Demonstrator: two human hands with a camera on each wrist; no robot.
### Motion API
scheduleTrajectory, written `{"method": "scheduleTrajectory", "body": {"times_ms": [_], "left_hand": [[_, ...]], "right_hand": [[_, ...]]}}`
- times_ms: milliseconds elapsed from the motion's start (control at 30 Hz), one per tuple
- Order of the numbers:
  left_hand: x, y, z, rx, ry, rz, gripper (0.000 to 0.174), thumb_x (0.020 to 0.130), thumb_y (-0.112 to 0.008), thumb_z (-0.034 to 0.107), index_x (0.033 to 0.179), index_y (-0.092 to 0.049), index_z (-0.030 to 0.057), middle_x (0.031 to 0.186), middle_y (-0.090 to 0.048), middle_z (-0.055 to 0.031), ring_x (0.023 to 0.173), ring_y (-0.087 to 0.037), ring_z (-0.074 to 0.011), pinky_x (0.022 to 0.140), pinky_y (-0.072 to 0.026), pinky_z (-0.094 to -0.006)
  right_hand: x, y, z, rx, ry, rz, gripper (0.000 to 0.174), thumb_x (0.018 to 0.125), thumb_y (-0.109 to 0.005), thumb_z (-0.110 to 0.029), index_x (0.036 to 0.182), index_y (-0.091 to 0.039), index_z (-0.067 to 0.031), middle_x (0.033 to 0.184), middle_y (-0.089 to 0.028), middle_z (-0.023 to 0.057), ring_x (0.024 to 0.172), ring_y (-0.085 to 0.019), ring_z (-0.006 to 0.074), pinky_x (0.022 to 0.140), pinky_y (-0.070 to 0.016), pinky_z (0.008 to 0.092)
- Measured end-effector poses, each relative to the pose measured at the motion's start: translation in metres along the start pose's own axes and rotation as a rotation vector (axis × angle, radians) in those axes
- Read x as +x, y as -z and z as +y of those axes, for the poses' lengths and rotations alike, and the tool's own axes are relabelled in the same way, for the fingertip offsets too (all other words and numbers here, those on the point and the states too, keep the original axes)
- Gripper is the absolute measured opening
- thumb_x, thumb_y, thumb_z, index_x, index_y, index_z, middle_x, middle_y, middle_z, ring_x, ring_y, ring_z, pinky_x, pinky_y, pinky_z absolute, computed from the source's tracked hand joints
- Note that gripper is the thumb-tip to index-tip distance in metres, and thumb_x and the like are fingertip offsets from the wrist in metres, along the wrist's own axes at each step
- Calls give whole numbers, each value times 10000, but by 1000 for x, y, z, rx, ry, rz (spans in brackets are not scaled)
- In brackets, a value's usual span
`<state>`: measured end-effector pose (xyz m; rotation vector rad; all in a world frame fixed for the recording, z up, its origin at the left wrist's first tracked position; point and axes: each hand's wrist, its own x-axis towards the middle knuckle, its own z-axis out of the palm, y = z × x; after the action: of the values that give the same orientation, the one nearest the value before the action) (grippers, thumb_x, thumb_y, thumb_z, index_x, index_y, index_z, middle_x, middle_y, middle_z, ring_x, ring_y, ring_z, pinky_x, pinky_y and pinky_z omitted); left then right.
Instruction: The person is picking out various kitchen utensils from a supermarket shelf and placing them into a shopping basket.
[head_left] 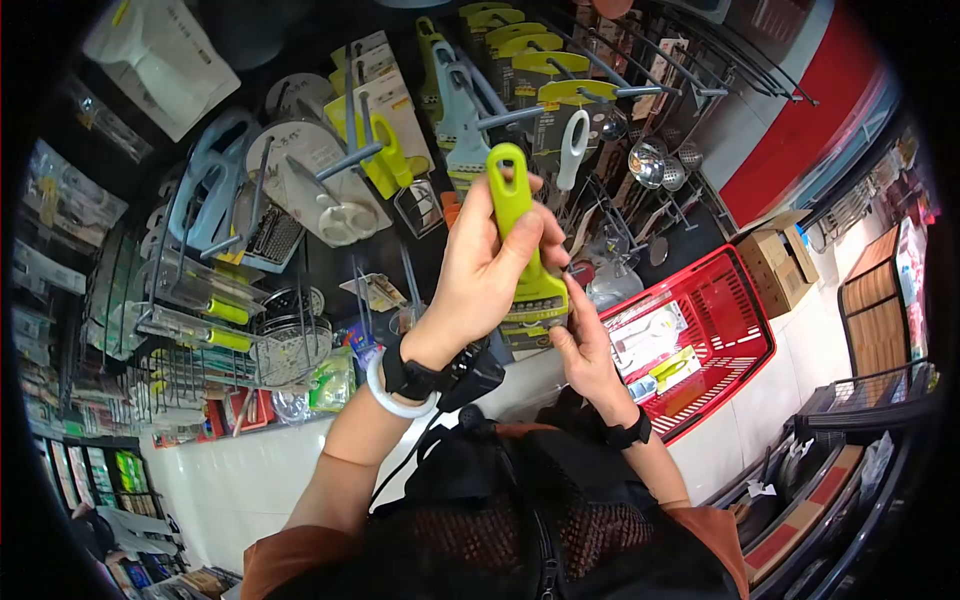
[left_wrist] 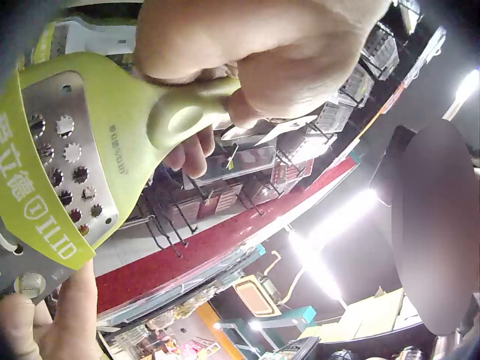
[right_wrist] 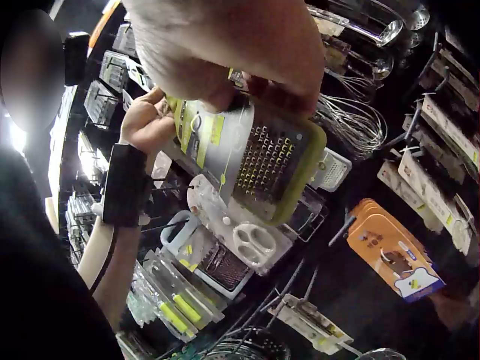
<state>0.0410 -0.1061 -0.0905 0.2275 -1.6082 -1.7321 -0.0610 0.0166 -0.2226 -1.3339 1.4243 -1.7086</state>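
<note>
A lime-green flat grater [head_left: 537,290] with a steel grating face and a green label band is held up in front of a utensil display. My left hand [head_left: 520,245] grips its handle just below the hanging slot. My right hand [head_left: 572,310] pinches its lower edge from below. The left wrist view shows the grater [left_wrist: 67,165] close up, my left hand [left_wrist: 247,67] curled round the handle and fingers of my right hand [left_wrist: 60,322] at the label. In the right wrist view my right hand [right_wrist: 255,86] grips the top rim of the grater [right_wrist: 262,161], and my left hand [right_wrist: 150,124] is behind it.
Peg hooks [head_left: 340,160] carry several packaged graters, peelers and strainers right behind the hands. A red shopping basket [head_left: 720,330] with a few items stands on a white ledge [head_left: 250,470] to the right. Cardboard boxes [head_left: 775,260] sit beyond it.
</note>
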Motion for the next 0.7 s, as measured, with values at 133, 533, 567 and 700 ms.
{"method": "scheduleTrajectory", "body": {"times_ms": [133, 533, 567, 700], "left_hand": [[13, 3, 3, 15, 21, 39, 303, 971, -425, 258, 1179, -390, 40, 849, -560, -73, 717, -582, -134, 672, -486, -254], [35, 22, -12, 29, 59, 101, 267, 962, -456, 228, 1155, -424, 48, 800, -560, -53, 690, -578, -129, 639, -489, -250], [35, 23, -13, 28, 48, 100, 263, 962, -456, 225, 1157, -434, 49, 816, -565, -58, 704, -581, -132, 657, -492, -253], [40, 25, -11, -27, 25, 137, 262, 963, -451, 223, 1153, -474, 45, 867, -579, -77, 751, -594, -154, 713, -497, -277]], "right_hand": [[10, -7, -6, 32, 24, 20, 550, 865, -515, -8, 1380, -321, -13, 1326, -454, 162, 1181, -470, 205, 967, -371, 305], [28, -17, -4, 76, 0, 51, 572, 842, -490, 55, 1384, -325, -23, 1362, -427, 147, 1211, -443, 187, 986, -355, 292], [30, -16, -3, 76, -2, 56, 572, 842, -490, 55, 1384, -325, -23, 1362, -427, 147, 1211, -443, 187, 986, -355, 292], [34, -15, 2, -8, 0, 81, 571, 830, -520, 48, 1370, -373, -66, 1294, -494, 167, 1175, -489, 215, 960, -379, 299]]}}
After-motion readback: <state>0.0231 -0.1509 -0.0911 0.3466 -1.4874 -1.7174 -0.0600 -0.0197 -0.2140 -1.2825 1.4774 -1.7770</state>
